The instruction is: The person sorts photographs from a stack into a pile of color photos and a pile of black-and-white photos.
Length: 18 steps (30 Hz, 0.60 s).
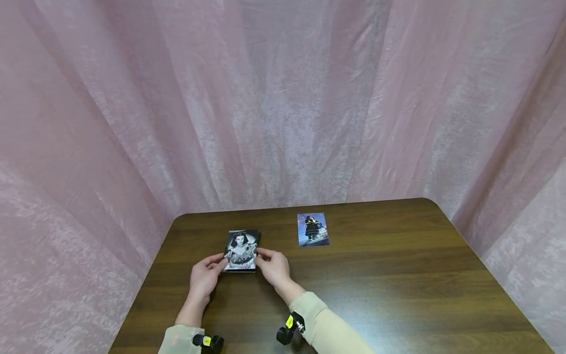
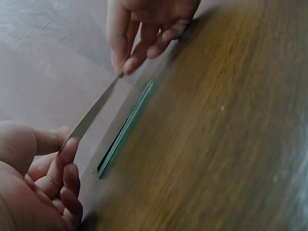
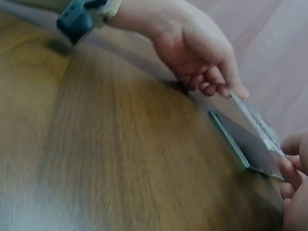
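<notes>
Nearest the head camera, two pale sleeves (image 1: pixel 325 327) come in from six o'clock, each with a small black camera mount (image 1: pixel 208 341) strapped at the wrist. Ahead of them, the left hand (image 1: pixel 204 278) and the right hand (image 1: pixel 274 268) share one black-and-white photo (image 1: pixel 240 250), each pinching a side edge between thumb and curled fingers. The left hand has the edge at nine o'clock, the right hand the edge at three o'clock. The wrist views show the photo lifted and tilted above a thin stack of cards (image 2: pixel 126 129) lying flat on the brown wooden surface (image 1: pixel 398 275). At about one o'clock from the hands, well apart, a second photo (image 1: pixel 313 229) with a blue background lies flat. Pink curtain (image 1: pixel 283 98) hangs around the far and side edges.
</notes>
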Motion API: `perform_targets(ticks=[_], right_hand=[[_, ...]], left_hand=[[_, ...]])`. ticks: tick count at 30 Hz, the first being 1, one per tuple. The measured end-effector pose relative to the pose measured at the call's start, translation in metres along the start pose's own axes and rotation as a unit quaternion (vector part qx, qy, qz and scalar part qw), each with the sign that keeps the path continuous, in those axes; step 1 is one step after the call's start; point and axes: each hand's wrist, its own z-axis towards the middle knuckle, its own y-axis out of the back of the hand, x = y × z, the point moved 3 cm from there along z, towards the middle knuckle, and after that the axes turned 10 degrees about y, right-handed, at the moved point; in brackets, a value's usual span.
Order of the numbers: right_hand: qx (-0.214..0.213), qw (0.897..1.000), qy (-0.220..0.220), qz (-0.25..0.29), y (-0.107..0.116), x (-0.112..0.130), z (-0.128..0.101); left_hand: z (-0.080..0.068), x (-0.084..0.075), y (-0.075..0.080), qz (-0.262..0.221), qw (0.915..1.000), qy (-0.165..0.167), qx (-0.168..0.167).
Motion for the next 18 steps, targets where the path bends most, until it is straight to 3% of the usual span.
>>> perform_targets(ticks=[4, 10, 18], right_hand=[[0.009, 0.998, 0.051, -0.019, 0.001, -0.001, -0.002], [0.009, 0.999, 0.009, 0.042, 0.010, -0.003, 0.000], [-0.002, 0.999, 0.008, 0.034, 0.029, -0.006, 0.001]], left_hand=[[-0.002, -0.001, -0.003, -0.034, 0.9994, 0.000, 0.007], [-0.007, -0.004, -0.013, -0.065, 0.9976, -0.016, 0.019], [-0.015, -0.013, -0.030, -0.027, 0.9987, -0.040, 0.015]])
